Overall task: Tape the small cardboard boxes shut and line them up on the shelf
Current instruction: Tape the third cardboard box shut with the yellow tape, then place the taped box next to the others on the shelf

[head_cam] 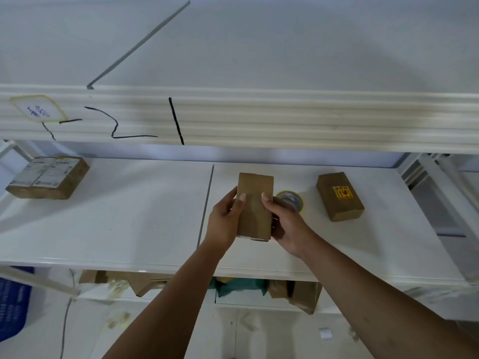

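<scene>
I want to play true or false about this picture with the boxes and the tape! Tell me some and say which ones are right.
1. The left hand and the right hand both grip the plain box. True.
2. The tape roll lies left of the plain box. False: it lies on the shelf to the right of that box, behind the right hand.
3. A box with a red and yellow sticker lies on the shelf. True.
4. The box with white labels sits on top of the sticker box. False: it lies alone at the shelf's far left.
</scene>
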`<action>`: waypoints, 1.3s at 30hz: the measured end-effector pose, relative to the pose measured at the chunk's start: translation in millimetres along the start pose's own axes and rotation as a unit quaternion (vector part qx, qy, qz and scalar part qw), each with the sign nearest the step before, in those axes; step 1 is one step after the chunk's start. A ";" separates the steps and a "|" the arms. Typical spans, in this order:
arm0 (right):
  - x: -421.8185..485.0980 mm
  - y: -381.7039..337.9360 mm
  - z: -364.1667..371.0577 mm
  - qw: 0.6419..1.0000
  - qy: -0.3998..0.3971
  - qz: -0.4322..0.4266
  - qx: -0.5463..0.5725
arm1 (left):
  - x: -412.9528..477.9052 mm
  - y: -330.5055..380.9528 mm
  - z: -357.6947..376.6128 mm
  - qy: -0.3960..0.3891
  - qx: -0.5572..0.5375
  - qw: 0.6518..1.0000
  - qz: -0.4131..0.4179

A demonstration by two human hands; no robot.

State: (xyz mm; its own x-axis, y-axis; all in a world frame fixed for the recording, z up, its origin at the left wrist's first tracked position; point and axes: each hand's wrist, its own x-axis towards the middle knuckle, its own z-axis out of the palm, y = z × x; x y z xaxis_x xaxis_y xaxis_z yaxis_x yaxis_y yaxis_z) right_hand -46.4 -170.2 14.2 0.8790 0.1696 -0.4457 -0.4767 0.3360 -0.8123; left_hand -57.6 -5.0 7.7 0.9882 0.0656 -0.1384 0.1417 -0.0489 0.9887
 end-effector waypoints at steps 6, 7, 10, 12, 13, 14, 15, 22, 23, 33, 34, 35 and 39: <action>-7.6 2.3 2.4 0.988 0.095 -0.047 -0.115 | -21.1 9.0 24.4 -0.003 0.045 0.999 0.006; -9.9 0.7 1.5 0.990 0.086 -0.040 -0.100 | -26.0 11.5 28.2 -0.036 0.019 0.999 -0.001; -16.3 -7.7 -3.4 0.998 0.051 -0.008 -0.039 | -27.2 8.0 30.5 -0.022 -0.001 1.000 -0.014; -19.7 -12.7 -8.9 0.997 0.058 -0.010 -0.048 | -28.5 7.9 28.7 -0.031 -0.059 0.997 -0.049; -22.0 -15.6 -11.2 0.996 0.057 -0.017 -0.061 | -29.4 9.8 29.5 -0.051 -0.107 0.991 -0.066; -23.3 -17.3 -13.9 0.996 0.046 -0.017 -0.068 | -31.5 12.9 30.3 -0.070 -0.147 0.984 -0.077; -25.7 -18.8 -16.5 0.997 0.027 -0.009 -0.073 | -33.2 15.6 30.8 -0.080 -0.170 0.979 -0.080; -36.9 -18.3 -17.6 0.997 -0.001 -0.032 -0.073 | -40.2 14.2 39.5 0.038 -0.104 0.994 -0.005; -38.5 -16.7 -17.2 0.993 0.014 -0.058 -0.098 | -42.7 16.0 40.9 0.043 -0.096 0.994 0.012; -45.0 -16.2 -37.6 0.985 -0.050 -0.093 -0.139 | -62.4 18.5 46.6 0.082 -0.027 0.996 0.026; -45.4 -14.5 -36.1 0.985 -0.053 -0.089 -0.138 | -64.9 18.8 45.5 0.086 -0.022 0.996 0.024; -45.0 -13.0 -33.2 0.985 -0.055 -0.086 -0.138 | -66.7 18.3 43.4 0.091 -0.021 0.995 0.024; -40.9 -2.3 -7.8 0.984 -0.085 -0.073 -0.141 | -80.4 13.0 27.9 0.128 -0.039 0.991 0.001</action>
State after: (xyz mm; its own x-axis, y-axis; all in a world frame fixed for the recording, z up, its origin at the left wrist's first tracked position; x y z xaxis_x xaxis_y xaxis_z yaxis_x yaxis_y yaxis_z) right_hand -81.4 -185.1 31.4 0.9160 0.2998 -0.2666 -0.3083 0.1011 -0.9459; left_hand -133.5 -38.7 30.0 0.9400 0.3171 -0.1262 0.1242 0.0265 0.9919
